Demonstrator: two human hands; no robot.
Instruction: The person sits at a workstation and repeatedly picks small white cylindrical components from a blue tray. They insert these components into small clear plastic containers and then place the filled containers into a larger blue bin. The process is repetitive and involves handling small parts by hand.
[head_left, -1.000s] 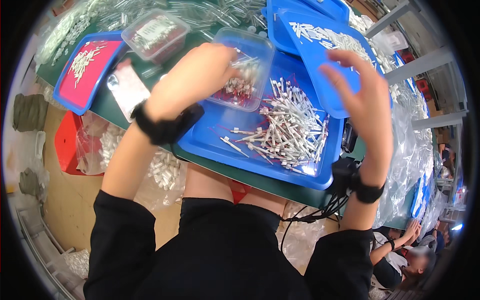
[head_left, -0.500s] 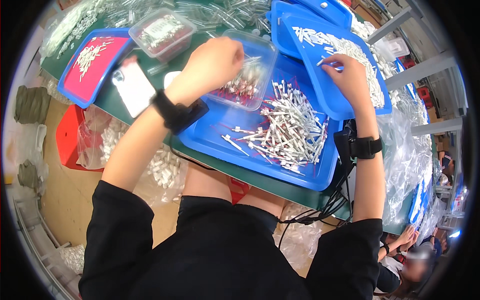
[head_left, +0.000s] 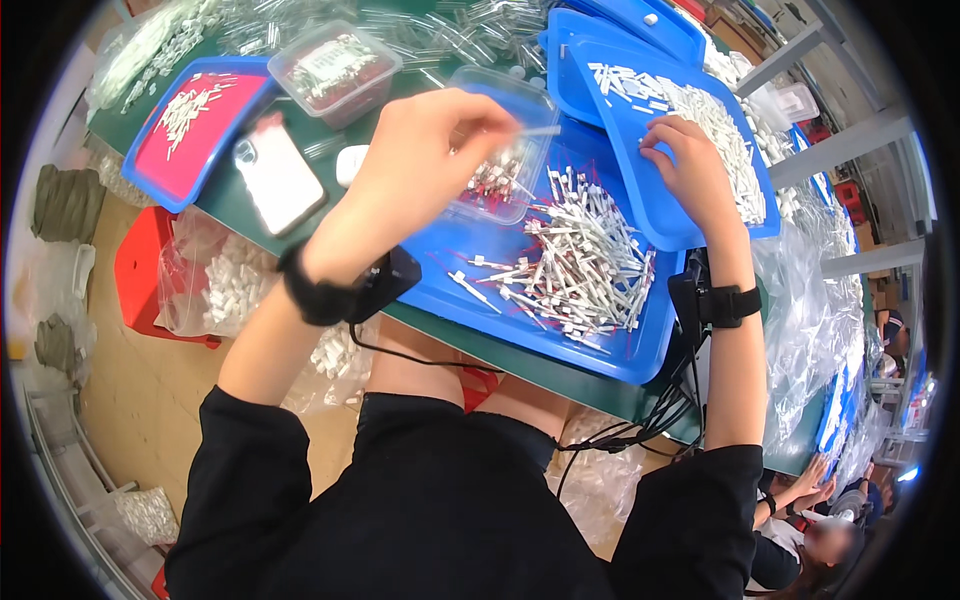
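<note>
White tubes (head_left: 585, 265) heap mid-tray, a clear tub (head_left: 500, 180) behind; the blue tray (head_left: 470, 310) lies bare front-left.

A green worktable (head_left: 240, 215) runs from upper left to lower right. Beneath it at left lies a tan floor (head_left: 140, 400) with a red stool (head_left: 150, 270). Grey metal shelving posts (head_left: 840, 150) stand at upper right.

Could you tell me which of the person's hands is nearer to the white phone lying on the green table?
Left. The left hand hovers just right of the phone; the right hand is far off on the tilted blue tray.
</note>
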